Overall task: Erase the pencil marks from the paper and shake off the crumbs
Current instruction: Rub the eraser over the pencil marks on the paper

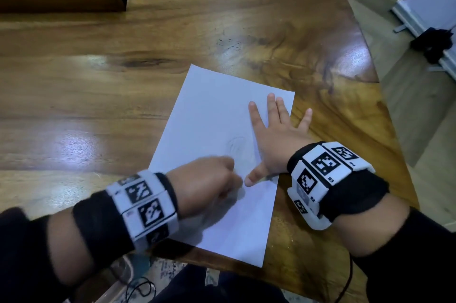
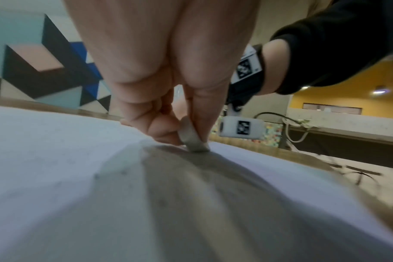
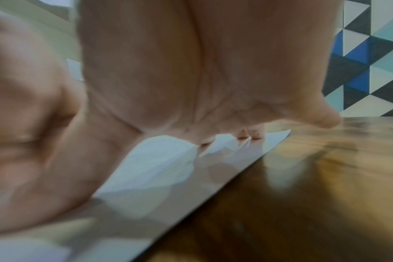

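Paper (image 1: 217, 130) lies flat on the wooden table (image 1: 98, 80). Your right hand (image 1: 276, 139) presses it down, fingers spread; your left hand (image 1: 207, 179) pinches a grey eraser (image 2: 192, 140) against the sheet (beside faint pencil marks (image 1: 238, 147)).

Black sleeves (image 1: 419, 248), black wrist wraps (image 1: 355, 194); white bands (image 1: 145, 206) w/ black square code tags, labels R2, R3.
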`<action>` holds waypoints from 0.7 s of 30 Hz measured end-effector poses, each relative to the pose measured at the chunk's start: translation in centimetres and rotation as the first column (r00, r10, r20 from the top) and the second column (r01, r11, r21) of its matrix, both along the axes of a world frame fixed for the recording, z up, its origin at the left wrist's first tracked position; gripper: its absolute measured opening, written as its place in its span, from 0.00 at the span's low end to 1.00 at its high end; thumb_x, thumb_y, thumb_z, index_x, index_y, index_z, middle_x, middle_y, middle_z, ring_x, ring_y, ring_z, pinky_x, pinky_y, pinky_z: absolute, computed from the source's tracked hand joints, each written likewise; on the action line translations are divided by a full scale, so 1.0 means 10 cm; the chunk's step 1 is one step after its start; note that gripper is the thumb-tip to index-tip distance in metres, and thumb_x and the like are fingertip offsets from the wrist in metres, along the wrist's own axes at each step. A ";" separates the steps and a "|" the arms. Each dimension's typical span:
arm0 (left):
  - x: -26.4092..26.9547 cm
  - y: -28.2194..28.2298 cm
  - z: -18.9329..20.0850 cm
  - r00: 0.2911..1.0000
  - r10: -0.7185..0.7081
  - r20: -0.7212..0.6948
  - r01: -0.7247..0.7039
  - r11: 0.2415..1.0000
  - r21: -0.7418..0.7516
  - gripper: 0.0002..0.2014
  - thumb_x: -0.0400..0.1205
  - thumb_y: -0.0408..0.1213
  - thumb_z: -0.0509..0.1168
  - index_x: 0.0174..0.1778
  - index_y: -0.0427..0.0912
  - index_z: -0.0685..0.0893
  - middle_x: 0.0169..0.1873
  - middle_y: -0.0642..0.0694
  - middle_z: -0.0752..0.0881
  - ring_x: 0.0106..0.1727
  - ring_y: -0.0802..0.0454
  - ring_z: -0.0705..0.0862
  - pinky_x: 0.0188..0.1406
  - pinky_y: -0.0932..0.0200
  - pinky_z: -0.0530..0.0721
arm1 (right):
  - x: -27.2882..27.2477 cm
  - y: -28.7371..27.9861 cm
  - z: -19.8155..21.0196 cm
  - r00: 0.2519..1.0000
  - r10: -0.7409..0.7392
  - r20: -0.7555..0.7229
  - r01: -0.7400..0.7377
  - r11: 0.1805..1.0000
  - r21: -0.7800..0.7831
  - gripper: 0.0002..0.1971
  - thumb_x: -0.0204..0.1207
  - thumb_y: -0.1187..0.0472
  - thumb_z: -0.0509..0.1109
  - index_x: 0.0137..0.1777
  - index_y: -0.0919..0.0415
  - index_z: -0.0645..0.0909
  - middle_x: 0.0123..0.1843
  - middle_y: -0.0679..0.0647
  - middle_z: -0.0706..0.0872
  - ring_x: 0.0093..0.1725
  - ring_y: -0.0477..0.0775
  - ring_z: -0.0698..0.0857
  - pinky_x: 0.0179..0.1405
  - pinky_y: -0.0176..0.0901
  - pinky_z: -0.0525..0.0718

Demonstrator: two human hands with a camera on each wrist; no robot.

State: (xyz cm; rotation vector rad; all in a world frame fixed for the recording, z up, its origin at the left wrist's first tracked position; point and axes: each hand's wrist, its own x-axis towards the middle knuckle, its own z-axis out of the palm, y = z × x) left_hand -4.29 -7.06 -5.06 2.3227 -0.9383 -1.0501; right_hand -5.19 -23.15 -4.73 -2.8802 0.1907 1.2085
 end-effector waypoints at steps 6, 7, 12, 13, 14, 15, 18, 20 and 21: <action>0.12 0.01 -0.07 0.984 0.064 -0.167 -0.067 0.998 -0.012 0.10 0.72 0.41 0.61 0.27 0.55 0.70 0.28 0.55 0.74 0.30 0.59 0.73 0.34 0.64 0.75 | 0.01 0.00 -0.01 1.000 0.001 -0.005 -0.001 1.000 -0.004 0.77 0.51 0.26 0.76 0.76 0.54 0.17 0.77 0.65 0.17 0.78 0.64 0.22 0.67 0.85 0.32; 0.22 -0.01 -0.04 0.983 0.113 -0.141 -0.123 0.990 -0.063 0.07 0.69 0.42 0.61 0.27 0.54 0.70 0.29 0.54 0.74 0.32 0.54 0.75 0.37 0.58 0.77 | 0.00 0.00 -0.01 1.000 -0.001 -0.005 0.001 1.000 -0.002 0.77 0.51 0.27 0.76 0.76 0.54 0.17 0.77 0.65 0.17 0.78 0.64 0.22 0.67 0.85 0.32; 0.15 0.14 -0.01 0.996 0.027 -0.080 -0.024 0.999 0.029 0.06 0.66 0.40 0.64 0.25 0.49 0.74 0.26 0.52 0.76 0.35 0.50 0.76 0.38 0.50 0.75 | 0.00 -0.01 -0.01 1.000 0.003 0.001 -0.003 1.000 0.003 0.77 0.50 0.26 0.76 0.76 0.54 0.17 0.77 0.65 0.16 0.78 0.63 0.21 0.65 0.85 0.31; 0.09 0.20 -0.03 0.996 -0.080 -0.050 0.082 0.996 0.037 0.05 0.69 0.39 0.65 0.28 0.50 0.76 0.28 0.53 0.76 0.38 0.50 0.77 0.43 0.49 0.78 | 0.00 -0.01 -0.01 1.000 0.004 0.004 -0.004 1.000 0.007 0.77 0.50 0.26 0.76 0.76 0.54 0.17 0.76 0.65 0.16 0.78 0.63 0.21 0.65 0.84 0.31; 0.06 0.24 -0.03 0.987 -0.132 -0.090 0.134 0.991 0.016 0.04 0.72 0.38 0.65 0.32 0.50 0.79 0.30 0.53 0.77 0.41 0.51 0.77 0.48 0.52 0.80 | 0.00 -0.01 -0.01 1.000 0.003 0.005 -0.004 1.000 0.013 0.77 0.50 0.26 0.76 0.76 0.54 0.17 0.76 0.65 0.16 0.78 0.63 0.21 0.66 0.84 0.30; 0.08 0.26 -0.04 0.978 -0.171 -0.123 0.174 0.985 0.018 0.03 0.73 0.36 0.65 0.35 0.49 0.82 0.33 0.53 0.77 0.42 0.53 0.77 0.49 0.61 0.79 | 0.00 -0.02 -0.01 1.000 0.001 0.006 -0.001 1.000 0.022 0.77 0.50 0.26 0.76 0.76 0.53 0.17 0.76 0.64 0.16 0.77 0.63 0.20 0.67 0.83 0.30; 0.28 0.19 0.06 0.972 -0.229 0.053 0.230 0.973 -0.023 0.07 0.74 0.39 0.68 0.47 0.49 0.86 0.38 0.54 0.78 0.40 0.59 0.76 0.40 0.72 0.71 | -0.02 -0.05 -0.02 1.000 -0.005 0.021 0.004 0.998 0.056 0.76 0.51 0.28 0.77 0.77 0.52 0.17 0.76 0.62 0.15 0.77 0.61 0.19 0.70 0.80 0.29; 0.48 0.14 0.10 0.982 -0.065 0.178 0.078 0.995 -0.067 0.11 0.75 0.43 0.68 0.53 0.49 0.84 0.39 0.52 0.78 0.42 0.57 0.76 0.39 0.68 0.70 | -0.02 -0.09 -0.01 0.999 -0.011 0.044 0.007 0.996 0.084 0.75 0.52 0.28 0.77 0.78 0.50 0.18 0.77 0.60 0.16 0.77 0.58 0.20 0.72 0.78 0.29; 0.57 0.11 0.12 0.974 0.023 0.227 -0.001 0.995 -0.096 0.11 0.75 0.44 0.67 0.53 0.48 0.84 0.40 0.52 0.79 0.43 0.56 0.76 0.40 0.66 0.69 | -0.02 -0.12 -0.01 0.998 -0.021 0.060 0.015 0.995 0.099 0.74 0.53 0.29 0.77 0.78 0.50 0.20 0.78 0.58 0.17 0.78 0.57 0.21 0.73 0.76 0.29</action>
